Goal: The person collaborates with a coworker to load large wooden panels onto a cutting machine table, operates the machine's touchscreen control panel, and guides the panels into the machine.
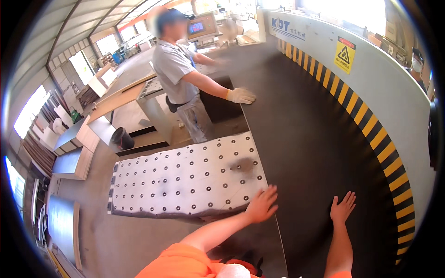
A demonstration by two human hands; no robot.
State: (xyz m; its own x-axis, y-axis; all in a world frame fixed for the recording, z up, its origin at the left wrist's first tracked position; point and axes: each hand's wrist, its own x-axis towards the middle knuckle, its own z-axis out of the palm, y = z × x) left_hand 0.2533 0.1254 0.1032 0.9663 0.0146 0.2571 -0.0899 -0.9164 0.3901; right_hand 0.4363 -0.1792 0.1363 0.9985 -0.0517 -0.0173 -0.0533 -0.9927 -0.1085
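A large dark brown panel (306,153) lies flat along the front of a big grey machine (394,83). My left hand (262,205) rests at the panel's left edge, fingers stretched out, beside the white table with round black air nozzles (185,178). Farther right, my right hand (343,207) lies flat on the panel with its fingers spread. Neither hand grips anything. Across the panel, a co-worker (178,74) in a grey shirt has a gloved hand (241,96) on the same left edge; the co-worker's other hand is blurred.
Black and yellow stripes (368,127) run along the machine's lower front. A control screen (202,27) stands behind the co-worker. A black bucket (122,138) sits by a wooden bench frame (104,123). Boards (64,227) lean and lie at the left.
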